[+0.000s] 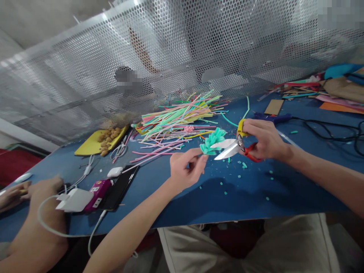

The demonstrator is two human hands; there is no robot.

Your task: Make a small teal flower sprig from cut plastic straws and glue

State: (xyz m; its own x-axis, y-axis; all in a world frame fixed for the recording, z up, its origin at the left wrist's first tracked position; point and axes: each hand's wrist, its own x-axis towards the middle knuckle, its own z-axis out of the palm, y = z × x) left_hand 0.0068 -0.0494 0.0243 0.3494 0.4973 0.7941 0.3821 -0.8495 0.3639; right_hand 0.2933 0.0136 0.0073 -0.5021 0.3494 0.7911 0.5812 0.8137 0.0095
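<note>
My left hand [186, 168] pinches the base of a teal bundle of cut straw pieces [212, 141] and holds it up over the blue table [199, 201]. My right hand [261, 139] grips scissors [236, 148] with a yellow and a red handle. Their blades are parted and point left, right beside the teal bundle. Small teal clippings [243, 165] lie scattered on the table below both hands.
A heap of coloured straws [176, 121] lies behind the hands. Further left are a yellow tray of nuts [106, 139], a phone [121, 187], a pink device and a white charger [74, 200]. Another person's hands [42, 189] rest at the left edge. Black cables, a blue glue gun [270, 117] and paper scraps lie at right. A perforated metal screen [182, 57] backs the table.
</note>
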